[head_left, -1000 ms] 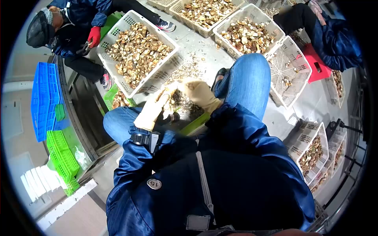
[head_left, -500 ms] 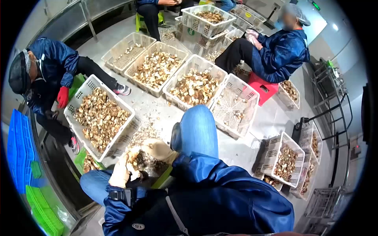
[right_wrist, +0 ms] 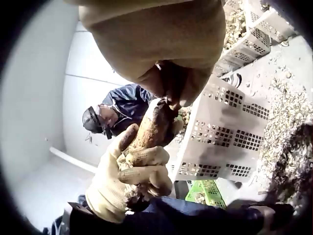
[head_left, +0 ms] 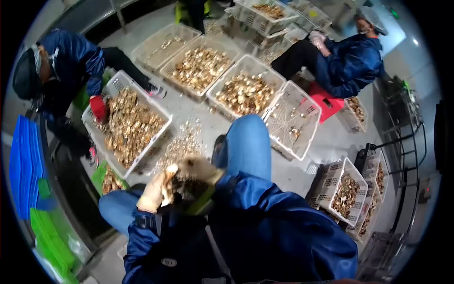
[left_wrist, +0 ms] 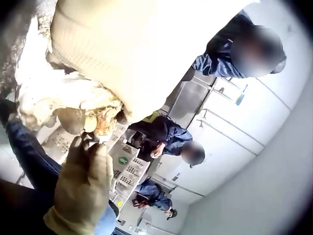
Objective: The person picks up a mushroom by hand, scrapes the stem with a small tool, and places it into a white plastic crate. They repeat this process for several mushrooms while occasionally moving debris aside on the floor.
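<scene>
Trimming seems the step — left hand (right_wrist: 115, 181) curled round a mushroom clump (right_wrist: 148, 126), right hand (right_wrist: 161, 41) pinching its end — and the next stroke likely needs steady support.

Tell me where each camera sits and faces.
Head camera: worn on the head, facing forward-down over crates; left hand, right hand, sleeves, knees show.
Left wrist: on that wrist, facing past the left hand toward other people.
Right wrist: on that wrist, facing past the right hand toward a crate.
Both wrist views share both hands and the held piece.
</scene>
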Action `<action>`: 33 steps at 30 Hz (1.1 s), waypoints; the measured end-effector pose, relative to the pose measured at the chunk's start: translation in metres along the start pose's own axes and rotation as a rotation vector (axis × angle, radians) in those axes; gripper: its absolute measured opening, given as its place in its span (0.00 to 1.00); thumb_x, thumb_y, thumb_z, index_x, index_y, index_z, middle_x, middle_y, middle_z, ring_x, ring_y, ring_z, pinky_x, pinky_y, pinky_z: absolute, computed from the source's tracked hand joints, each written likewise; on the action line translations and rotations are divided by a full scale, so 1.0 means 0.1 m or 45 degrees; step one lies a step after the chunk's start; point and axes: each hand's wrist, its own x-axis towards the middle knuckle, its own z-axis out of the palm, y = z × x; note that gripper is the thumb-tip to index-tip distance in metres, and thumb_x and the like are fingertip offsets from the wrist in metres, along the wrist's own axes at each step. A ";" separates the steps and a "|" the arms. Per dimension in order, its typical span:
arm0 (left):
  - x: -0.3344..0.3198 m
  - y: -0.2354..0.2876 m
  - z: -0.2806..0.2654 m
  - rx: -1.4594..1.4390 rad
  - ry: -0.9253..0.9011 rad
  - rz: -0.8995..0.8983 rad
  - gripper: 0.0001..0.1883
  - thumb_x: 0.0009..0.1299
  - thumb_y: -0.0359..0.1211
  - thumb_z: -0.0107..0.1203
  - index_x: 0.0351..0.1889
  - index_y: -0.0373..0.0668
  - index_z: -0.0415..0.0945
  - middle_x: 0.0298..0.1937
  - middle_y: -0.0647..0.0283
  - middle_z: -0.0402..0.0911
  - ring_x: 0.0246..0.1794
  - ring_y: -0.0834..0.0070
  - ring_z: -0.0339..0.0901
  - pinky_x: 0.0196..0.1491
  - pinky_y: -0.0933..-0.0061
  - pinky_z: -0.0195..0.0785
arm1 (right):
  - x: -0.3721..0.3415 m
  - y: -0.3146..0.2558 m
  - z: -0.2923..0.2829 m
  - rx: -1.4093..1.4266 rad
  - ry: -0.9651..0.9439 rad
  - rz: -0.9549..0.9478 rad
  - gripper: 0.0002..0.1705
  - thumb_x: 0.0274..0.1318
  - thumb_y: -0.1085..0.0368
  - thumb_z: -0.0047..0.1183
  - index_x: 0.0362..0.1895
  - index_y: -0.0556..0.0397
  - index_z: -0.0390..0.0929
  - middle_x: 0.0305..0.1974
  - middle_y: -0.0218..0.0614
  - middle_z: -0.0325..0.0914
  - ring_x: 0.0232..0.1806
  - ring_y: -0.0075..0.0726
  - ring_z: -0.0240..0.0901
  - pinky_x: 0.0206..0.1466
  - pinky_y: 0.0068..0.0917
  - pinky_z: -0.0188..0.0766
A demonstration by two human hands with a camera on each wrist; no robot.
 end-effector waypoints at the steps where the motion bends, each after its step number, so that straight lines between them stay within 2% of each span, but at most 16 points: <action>1: -0.04 0.10 0.06 -0.150 0.008 -0.105 0.18 0.80 0.44 0.43 0.58 0.42 0.71 0.34 0.65 0.76 0.24 0.78 0.70 0.27 0.77 0.66 | -0.01 -0.07 -0.05 -0.168 0.001 0.092 0.13 0.64 0.55 0.56 0.33 0.51 0.79 0.28 0.32 0.78 0.29 0.28 0.72 0.37 0.30 0.74; 3: -0.14 0.21 0.13 -0.275 -0.032 -0.217 0.16 0.80 0.44 0.42 0.56 0.47 0.70 0.26 0.67 0.74 0.14 0.78 0.66 0.14 0.77 0.60 | -0.02 -0.11 -0.05 -0.097 -0.092 0.324 0.16 0.65 0.51 0.56 0.46 0.48 0.83 0.33 0.34 0.83 0.30 0.27 0.74 0.37 0.29 0.75; 5: 0.01 -0.01 0.01 -0.037 -0.025 -0.173 0.13 0.80 0.44 0.42 0.53 0.49 0.71 0.24 0.67 0.73 0.13 0.79 0.66 0.12 0.77 0.57 | 0.03 -0.06 -0.02 -0.302 -0.146 0.157 0.20 0.66 0.51 0.55 0.53 0.49 0.82 0.36 0.37 0.85 0.30 0.26 0.75 0.35 0.27 0.75; 7: -0.11 0.16 0.09 -0.132 -0.042 -0.267 0.14 0.80 0.44 0.42 0.53 0.48 0.74 0.22 0.69 0.72 0.11 0.81 0.64 0.12 0.79 0.58 | 0.03 -0.39 -0.12 -0.040 -0.172 0.527 0.19 0.65 0.52 0.57 0.48 0.53 0.83 0.33 0.39 0.84 0.29 0.28 0.75 0.36 0.27 0.73; 10: -0.20 0.32 0.11 -0.099 -0.029 -0.221 0.20 0.80 0.44 0.42 0.62 0.45 0.74 0.25 0.68 0.75 0.13 0.83 0.66 0.16 0.84 0.60 | 0.06 -0.36 -0.12 0.178 -0.116 0.488 0.12 0.61 0.60 0.61 0.42 0.57 0.83 0.31 0.34 0.82 0.32 0.22 0.72 0.38 0.22 0.70; 14: -0.10 0.25 0.01 0.035 -0.164 -0.129 0.20 0.80 0.39 0.42 0.65 0.40 0.69 0.35 0.62 0.78 0.21 0.84 0.72 0.21 0.86 0.65 | 0.06 -0.16 0.02 -0.239 -0.105 0.084 0.15 0.61 0.59 0.59 0.43 0.58 0.82 0.35 0.40 0.83 0.36 0.32 0.77 0.42 0.29 0.73; 15: -0.10 0.32 0.00 0.196 -0.243 -0.140 0.22 0.80 0.36 0.41 0.69 0.36 0.64 0.44 0.55 0.80 0.26 0.83 0.75 0.23 0.86 0.68 | 0.10 -0.49 -0.05 -0.133 -0.231 0.526 0.16 0.61 0.57 0.59 0.43 0.58 0.82 0.36 0.43 0.83 0.38 0.38 0.79 0.43 0.33 0.73; 16: -0.09 0.28 -0.03 0.327 -0.280 -0.052 0.21 0.80 0.36 0.41 0.68 0.36 0.65 0.46 0.54 0.80 0.28 0.81 0.76 0.26 0.83 0.70 | 0.05 -0.19 -0.07 -0.381 -0.165 0.255 0.15 0.61 0.57 0.60 0.41 0.58 0.82 0.32 0.38 0.82 0.34 0.33 0.77 0.39 0.30 0.73; 18: -0.04 0.21 -0.06 0.476 -0.301 0.106 0.21 0.80 0.36 0.40 0.66 0.36 0.66 0.49 0.51 0.80 0.30 0.78 0.77 0.32 0.78 0.72 | 0.05 -0.36 -0.14 0.173 -0.139 0.390 0.09 0.64 0.64 0.58 0.35 0.57 0.79 0.28 0.24 0.75 0.28 0.16 0.66 0.30 0.19 0.65; 20: 0.05 0.12 -0.19 0.558 -0.263 0.132 0.20 0.80 0.37 0.39 0.65 0.36 0.67 0.52 0.49 0.81 0.33 0.74 0.78 0.38 0.74 0.75 | 0.03 -0.20 -0.08 0.260 -0.137 0.351 0.07 0.64 0.66 0.58 0.34 0.57 0.80 0.25 0.23 0.74 0.27 0.16 0.63 0.31 0.19 0.62; 21: 0.40 -0.31 -0.29 1.001 -0.179 0.555 0.19 0.81 0.37 0.38 0.61 0.35 0.71 0.52 0.49 0.81 0.40 0.70 0.81 0.47 0.70 0.76 | 0.01 -0.26 -0.12 0.261 -0.139 0.373 0.07 0.64 0.66 0.58 0.34 0.57 0.80 0.25 0.23 0.73 0.27 0.15 0.62 0.30 0.19 0.61; 22: 0.68 -0.80 -0.44 0.762 -0.140 0.442 0.20 0.81 0.39 0.39 0.59 0.36 0.72 0.46 0.50 0.82 0.38 0.67 0.81 0.45 0.68 0.76 | 0.00 -0.20 -0.12 0.270 -0.129 0.343 0.07 0.64 0.66 0.58 0.34 0.56 0.80 0.25 0.22 0.72 0.26 0.14 0.60 0.30 0.18 0.59; 24: 0.53 -0.69 -0.36 0.952 -0.091 0.906 0.22 0.82 0.41 0.38 0.59 0.34 0.74 0.45 0.52 0.84 0.38 0.67 0.82 0.47 0.67 0.76 | 0.00 -0.03 -0.13 0.261 -0.065 0.310 0.08 0.64 0.64 0.59 0.34 0.55 0.80 0.24 0.18 0.69 0.25 0.13 0.56 0.29 0.17 0.56; 27: 0.02 -0.22 -0.14 0.404 -0.113 0.503 0.25 0.82 0.44 0.37 0.60 0.31 0.72 0.50 0.55 0.83 0.42 0.72 0.81 0.50 0.69 0.75 | 0.03 -0.13 -0.14 0.411 -0.013 0.422 0.09 0.62 0.64 0.61 0.34 0.56 0.80 0.28 0.20 0.73 0.30 0.16 0.61 0.35 0.19 0.61; 30: -0.14 -0.06 -0.18 0.567 -0.100 0.420 0.30 0.67 0.20 0.48 0.70 0.29 0.61 0.62 0.42 0.74 0.61 0.63 0.75 0.63 0.69 0.67 | 0.02 0.04 -0.05 0.305 -0.042 0.174 0.08 0.61 0.67 0.61 0.33 0.59 0.78 0.37 0.30 0.77 0.40 0.25 0.68 0.50 0.24 0.66; 33: 0.16 -0.53 -0.32 1.043 0.036 0.992 0.42 0.56 0.15 0.50 0.73 0.34 0.56 0.61 0.42 0.73 0.57 0.61 0.77 0.60 0.69 0.70 | 0.02 -0.02 -0.08 0.054 -0.159 0.137 0.07 0.60 0.69 0.61 0.33 0.59 0.78 0.50 0.44 0.80 0.59 0.38 0.70 0.63 0.29 0.62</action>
